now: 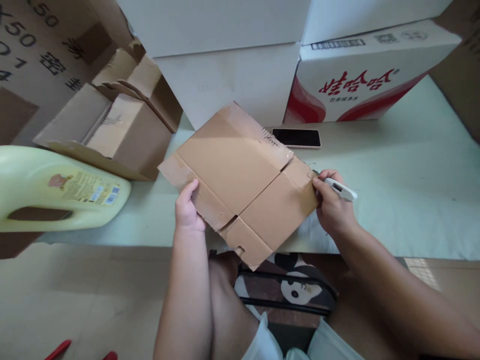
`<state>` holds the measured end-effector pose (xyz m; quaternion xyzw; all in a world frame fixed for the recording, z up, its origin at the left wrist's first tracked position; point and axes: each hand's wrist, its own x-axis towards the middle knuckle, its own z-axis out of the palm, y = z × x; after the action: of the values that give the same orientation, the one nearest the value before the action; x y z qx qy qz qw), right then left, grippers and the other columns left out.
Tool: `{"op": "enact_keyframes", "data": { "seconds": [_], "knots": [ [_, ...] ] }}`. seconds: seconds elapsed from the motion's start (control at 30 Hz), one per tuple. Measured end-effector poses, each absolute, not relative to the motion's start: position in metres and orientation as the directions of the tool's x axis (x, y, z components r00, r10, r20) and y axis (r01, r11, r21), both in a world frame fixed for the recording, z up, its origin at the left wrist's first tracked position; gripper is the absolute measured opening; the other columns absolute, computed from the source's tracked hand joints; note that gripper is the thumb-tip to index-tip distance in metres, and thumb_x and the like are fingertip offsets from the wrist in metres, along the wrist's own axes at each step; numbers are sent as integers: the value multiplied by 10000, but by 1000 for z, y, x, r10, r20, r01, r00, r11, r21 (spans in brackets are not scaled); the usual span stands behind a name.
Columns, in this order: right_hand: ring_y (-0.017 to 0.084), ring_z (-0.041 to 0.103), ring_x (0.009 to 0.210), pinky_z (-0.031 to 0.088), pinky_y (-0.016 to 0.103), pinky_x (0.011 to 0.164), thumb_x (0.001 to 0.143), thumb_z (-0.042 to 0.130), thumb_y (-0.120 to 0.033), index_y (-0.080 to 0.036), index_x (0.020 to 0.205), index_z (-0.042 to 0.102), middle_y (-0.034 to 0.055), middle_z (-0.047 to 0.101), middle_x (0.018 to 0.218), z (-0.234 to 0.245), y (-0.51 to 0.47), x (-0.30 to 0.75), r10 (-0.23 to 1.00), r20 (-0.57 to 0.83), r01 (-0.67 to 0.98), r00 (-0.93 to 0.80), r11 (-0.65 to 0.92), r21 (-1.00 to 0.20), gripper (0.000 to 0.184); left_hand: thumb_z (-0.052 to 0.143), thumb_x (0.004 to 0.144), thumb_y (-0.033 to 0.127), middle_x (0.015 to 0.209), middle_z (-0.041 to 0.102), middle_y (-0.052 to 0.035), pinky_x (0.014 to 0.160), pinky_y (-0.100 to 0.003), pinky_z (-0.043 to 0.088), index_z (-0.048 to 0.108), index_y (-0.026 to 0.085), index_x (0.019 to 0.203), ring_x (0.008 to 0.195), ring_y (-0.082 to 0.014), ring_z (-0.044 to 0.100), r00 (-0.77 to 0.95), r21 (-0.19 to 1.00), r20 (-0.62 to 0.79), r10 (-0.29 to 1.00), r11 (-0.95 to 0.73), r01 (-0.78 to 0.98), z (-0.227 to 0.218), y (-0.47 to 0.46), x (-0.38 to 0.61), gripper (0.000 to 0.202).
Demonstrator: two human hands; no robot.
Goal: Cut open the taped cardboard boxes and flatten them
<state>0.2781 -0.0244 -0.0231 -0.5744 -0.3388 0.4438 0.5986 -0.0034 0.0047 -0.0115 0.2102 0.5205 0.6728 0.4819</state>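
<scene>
A flat piece of brown cardboard (228,160), creased and cut with slots and a small notch, is tilted above the table's front edge. My left hand (188,209) grips its lower left side, thumb on top and fingers hidden beneath. At the right corner my right hand (333,202) pinches the cardboard and also holds a white utility knife (343,191), which points back to the right. Whether its blade is out I cannot make out. Just beyond the cardboard's far edge lies a phone (300,138) with a dark screen.
White cartons (232,80) and a red-and-white carton (360,85) stand along the back of the cloth-covered table (405,200). Open brown boxes (127,130) are at the left, behind a large pale yellow jug (86,195). Below the table edge, a panda-print item (300,290) sits between my legs.
</scene>
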Motion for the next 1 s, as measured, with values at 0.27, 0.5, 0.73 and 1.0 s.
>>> {"op": "enact_keyframes", "data": {
  "seconds": [0.27,0.5,0.73,1.0],
  "knots": [
    [100,347,544,250,246,492,797,653,-342,-251,871,479,-65,409,666,-28,-22,281,931,-72,-99,358,-39,-994,210,681,708,244,980,774,-64,927,-372,580,743,187,873,1038,-245,713,-469,878,-301,830,48,-477,-4,5,1,186],
    [110,361,587,278,260,526,795,656,-315,-237,864,488,-53,432,704,-27,-22,285,905,56,53,422,37,-998,198,753,625,168,808,748,-23,773,-315,594,709,159,810,703,-160,692,-485,895,-323,813,97,-435,-8,7,9,190],
    [159,609,800,452,338,733,787,613,-175,-266,950,421,-12,617,886,-24,-19,285,854,253,167,454,198,-966,268,722,670,128,806,747,-42,764,-340,604,689,161,782,717,-179,698,-519,904,-340,785,120,-411,-8,9,12,122],
    [145,560,540,457,318,577,887,532,-305,-274,924,454,-57,577,620,-20,-23,281,889,239,-16,390,267,-964,92,724,669,106,801,760,-55,736,-321,624,708,156,802,700,-171,703,-510,899,-341,790,115,-422,-8,9,14,144]
  ]
}}
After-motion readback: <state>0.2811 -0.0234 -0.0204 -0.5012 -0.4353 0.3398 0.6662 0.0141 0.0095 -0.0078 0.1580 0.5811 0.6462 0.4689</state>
